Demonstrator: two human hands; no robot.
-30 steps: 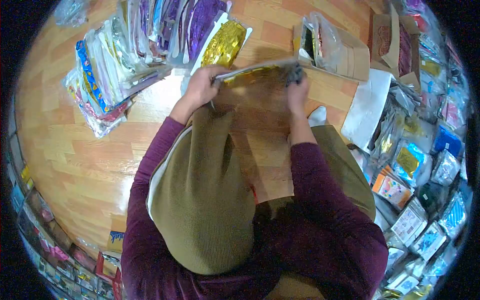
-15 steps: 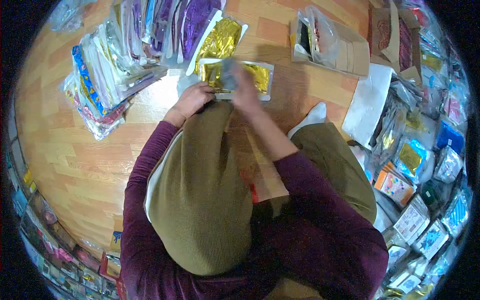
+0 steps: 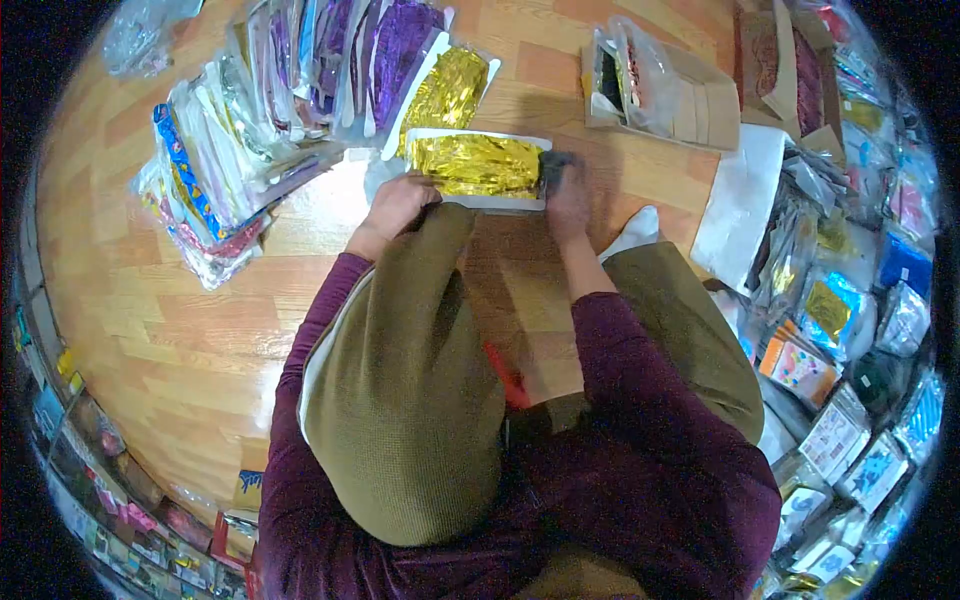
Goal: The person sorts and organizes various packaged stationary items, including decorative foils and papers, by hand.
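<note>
The left hand (image 3: 400, 205) pinches the near-left corner of a white-bordered rectangular gold-foil packet (image 3: 475, 164), well inside the left edge of the wood-patterned floor (image 3: 150, 340); the right hand (image 3: 568, 205) grasps a blurred dark wad (image 3: 553, 168). Beyond lies a slanted gold-foil packet (image 3: 448, 92).

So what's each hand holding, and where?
The left hand holds the gold pack by its near left corner; the right hand has a dark thing, its hold too blurred to tell.

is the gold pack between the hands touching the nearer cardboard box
Apart: the head view shows wood floor between the gold pack and the cardboard box.
</note>
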